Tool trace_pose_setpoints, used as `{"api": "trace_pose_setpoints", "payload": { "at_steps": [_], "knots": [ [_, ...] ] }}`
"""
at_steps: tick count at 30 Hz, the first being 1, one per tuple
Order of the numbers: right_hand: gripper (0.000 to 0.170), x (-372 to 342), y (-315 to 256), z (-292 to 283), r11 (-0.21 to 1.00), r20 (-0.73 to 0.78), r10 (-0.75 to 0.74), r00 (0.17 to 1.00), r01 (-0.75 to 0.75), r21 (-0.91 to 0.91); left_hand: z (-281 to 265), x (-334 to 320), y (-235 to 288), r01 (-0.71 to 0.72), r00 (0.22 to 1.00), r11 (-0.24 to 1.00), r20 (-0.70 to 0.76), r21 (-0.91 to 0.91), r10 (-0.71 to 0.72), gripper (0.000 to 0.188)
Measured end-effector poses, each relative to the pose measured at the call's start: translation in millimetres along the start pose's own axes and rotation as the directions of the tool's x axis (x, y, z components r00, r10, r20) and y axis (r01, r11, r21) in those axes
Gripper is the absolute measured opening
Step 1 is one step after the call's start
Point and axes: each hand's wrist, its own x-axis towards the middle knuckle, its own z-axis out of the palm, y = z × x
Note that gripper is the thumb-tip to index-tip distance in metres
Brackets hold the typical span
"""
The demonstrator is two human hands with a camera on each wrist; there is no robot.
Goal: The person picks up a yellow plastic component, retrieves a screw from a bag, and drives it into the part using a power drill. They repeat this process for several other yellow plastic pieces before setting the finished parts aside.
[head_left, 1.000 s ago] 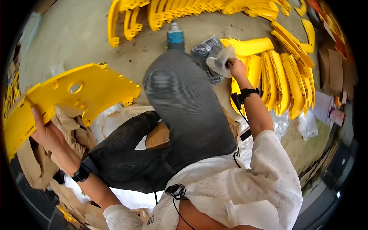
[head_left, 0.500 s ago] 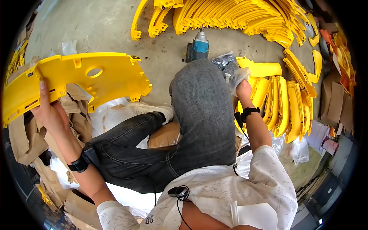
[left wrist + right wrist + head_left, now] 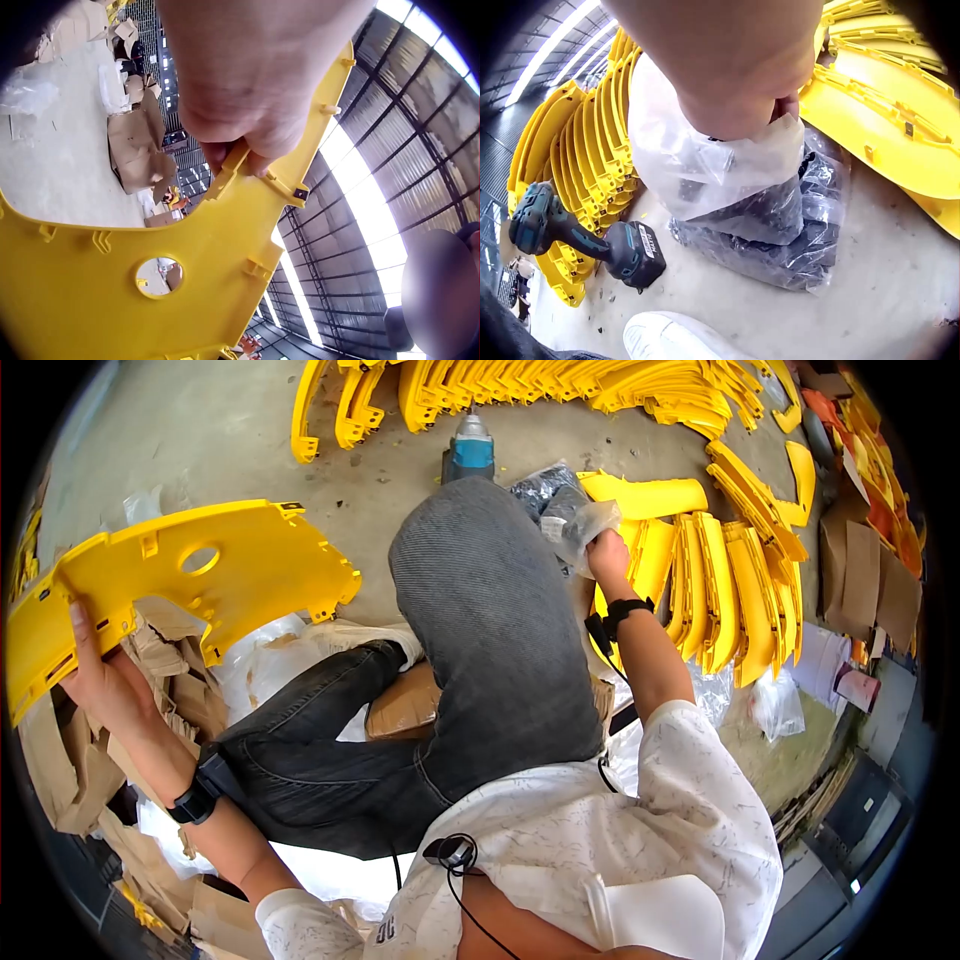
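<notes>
The left hand [image 3: 112, 690] grips the edge of a large yellow panel [image 3: 235, 595] that has a round hole, held up at the left. In the left wrist view, the fingers of the left hand [image 3: 251, 97] curl round a rib of the yellow panel [image 3: 210, 247]. The right hand [image 3: 608, 560] is at the open top of a clear plastic bag [image 3: 572, 525] with dark contents. In the right wrist view, the right hand [image 3: 735, 82] holds the mouth of the bag [image 3: 727, 176], its fingertips mostly hidden; a second dark bag [image 3: 802, 262] lies beneath.
A blue and black power tool [image 3: 470, 450] stands on the floor [image 3: 230, 440] beyond the raised knee. Rows of yellow parts [image 3: 520, 382] lie at the top, with more yellow parts [image 3: 715, 595] at the right. Torn cardboard [image 3: 60, 760] lies at the left.
Since a second ago, the head view has shifted. The right hand stays at the plastic bag, with its wrist at a slightly different angle. The left hand keeps its hold on the yellow panel.
</notes>
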Motion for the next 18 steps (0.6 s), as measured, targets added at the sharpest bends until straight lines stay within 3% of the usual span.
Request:
{"api": "trace_pose_setpoints", "payload": {
  "at_steps": [2, 4, 6, 7, 9, 13, 15, 16, 18],
  "knots": [
    [0.017, 1.1, 7.3, 7.1, 0.979, -0.172, 0.016, 0.985, 0.019, 0.203, 0.3, 0.3, -0.7, -0.028, 1.000, 0.999, -0.008, 0.021, 0.028, 0.034],
    [0.022, -4.9, 8.1, 1.7, 0.964, -0.091, 0.085, 0.992, -0.059, 0.259, 0.6, -0.1, -1.2, -0.027, 1.000, 0.999, -0.004, 0.025, 0.027, 0.034],
    [0.027, -17.0, -1.6, -10.4, 0.887, -0.323, -0.101, 0.941, 0.232, 0.399, -1.8, 1.8, -2.7, -0.027, 1.000, 0.999, -0.007, 0.033, 0.028, 0.034],
    [0.027, -17.2, -0.7, -8.8, 0.889, -0.318, -0.102, 0.943, 0.230, 0.396, -5.0, 3.0, -4.0, -0.012, 1.000, 1.000, -0.007, 0.022, 0.012, 0.034],
    [0.024, -15.6, 3.2, -4.5, 0.705, -0.081, 0.136, 0.987, -0.039, 0.708, -6.9, 3.3, -5.1, 0.013, 1.000, 1.000, -0.002, 0.013, -0.013, 0.033],
    [0.020, -1.6, 26.8, 22.1, 0.680, -0.108, 0.153, 0.982, -0.025, 0.733, -6.7, 5.4, -4.6, 0.003, 1.000, 1.000, 0.008, 0.004, -0.003, 0.032],
    [0.019, 0.7, 26.5, 14.9, 0.622, 0.063, 0.167, 0.984, -0.155, 0.767, -7.5, 4.6, -4.3, 0.011, 1.000, 1.000, 0.003, 0.006, -0.011, 0.032],
    [0.019, 1.1, 27.1, 12.4, 0.626, 0.065, 0.164, 0.984, -0.155, 0.764, -7.4, 4.2, -3.9, 0.019, 1.000, 1.000, -0.001, 0.013, -0.019, 0.032],
    [0.019, 2.0, 28.7, 6.2, 0.512, 0.173, 0.166, 0.971, -0.234, 0.826, -7.8, 4.1, -4.3, 0.033, 0.999, 0.999, -0.008, 0.017, -0.033, 0.032]
  ]
}}
